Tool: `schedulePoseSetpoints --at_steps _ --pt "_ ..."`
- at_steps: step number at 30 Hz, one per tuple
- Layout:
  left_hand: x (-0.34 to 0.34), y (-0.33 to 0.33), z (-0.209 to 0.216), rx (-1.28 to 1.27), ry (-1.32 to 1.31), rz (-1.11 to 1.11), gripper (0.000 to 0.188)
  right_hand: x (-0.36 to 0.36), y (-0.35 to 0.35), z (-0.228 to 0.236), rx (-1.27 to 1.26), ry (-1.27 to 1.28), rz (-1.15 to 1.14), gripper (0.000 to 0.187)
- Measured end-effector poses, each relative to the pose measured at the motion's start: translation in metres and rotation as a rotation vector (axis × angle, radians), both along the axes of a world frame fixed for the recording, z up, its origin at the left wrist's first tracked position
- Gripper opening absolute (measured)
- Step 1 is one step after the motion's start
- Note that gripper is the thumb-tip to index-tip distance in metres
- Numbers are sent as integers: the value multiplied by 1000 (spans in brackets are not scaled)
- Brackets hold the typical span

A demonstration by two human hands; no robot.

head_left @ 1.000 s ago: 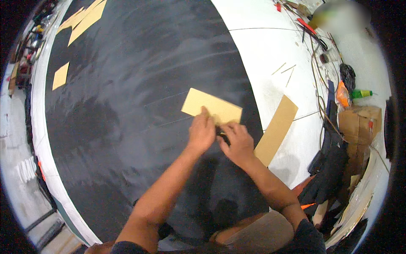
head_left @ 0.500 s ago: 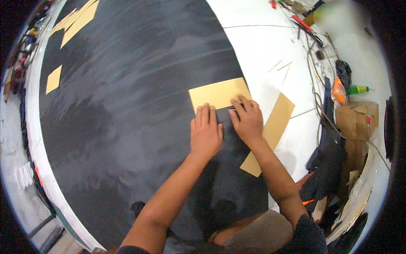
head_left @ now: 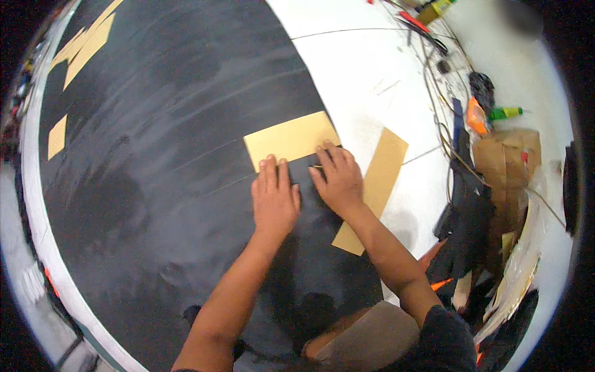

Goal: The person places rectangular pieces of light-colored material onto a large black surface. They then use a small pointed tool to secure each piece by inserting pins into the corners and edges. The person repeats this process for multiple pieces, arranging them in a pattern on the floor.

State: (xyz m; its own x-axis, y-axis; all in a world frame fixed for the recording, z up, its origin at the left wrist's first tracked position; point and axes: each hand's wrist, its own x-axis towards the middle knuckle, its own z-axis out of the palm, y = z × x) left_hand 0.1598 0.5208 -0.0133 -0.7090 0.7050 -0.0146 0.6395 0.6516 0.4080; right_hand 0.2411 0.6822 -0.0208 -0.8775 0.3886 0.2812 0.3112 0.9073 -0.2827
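A pale yellow rectangular piece [head_left: 291,137], like thin card, lies flat near the right edge of a large black sheet [head_left: 155,204]. My left hand [head_left: 274,195] rests flat, its fingertips on the near left edge of this piece and the thumb apart. Over its near right corner my right hand [head_left: 338,177] is spread, fingertips on the surface. A thin yellowish sliver shows by the right thumb; its kind is unclear. Beside my right wrist lies a longer tan strip [head_left: 378,180], partly on the black sheet and partly on the white tabletop [head_left: 359,68].
Several yellow pieces [head_left: 90,53] lie at the far left, with a small one [head_left: 57,137] closer. Along the right side are cables [head_left: 437,111], an orange object [head_left: 476,116], a green-tipped bottle [head_left: 505,113], a brown cardboard box [head_left: 508,161] and dark cloth [head_left: 462,242].
The whole scene has slid left in the picture, hands included. Both hands stay on the yellow piece, in nearly the same places on it.
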Motion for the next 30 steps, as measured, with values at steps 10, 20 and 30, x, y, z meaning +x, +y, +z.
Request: schedulePoseSetpoints --at_steps 10,20,30 --pt "7 0 -7 26 -34 27 64 -3 -1 2 52 -36 3 48" --pt "4 -3 -5 68 -69 43 67 -5 -2 0 73 -33 16 45" --pt "4 0 -4 39 -73 30 65 -3 -2 1 21 -14 -18 45"
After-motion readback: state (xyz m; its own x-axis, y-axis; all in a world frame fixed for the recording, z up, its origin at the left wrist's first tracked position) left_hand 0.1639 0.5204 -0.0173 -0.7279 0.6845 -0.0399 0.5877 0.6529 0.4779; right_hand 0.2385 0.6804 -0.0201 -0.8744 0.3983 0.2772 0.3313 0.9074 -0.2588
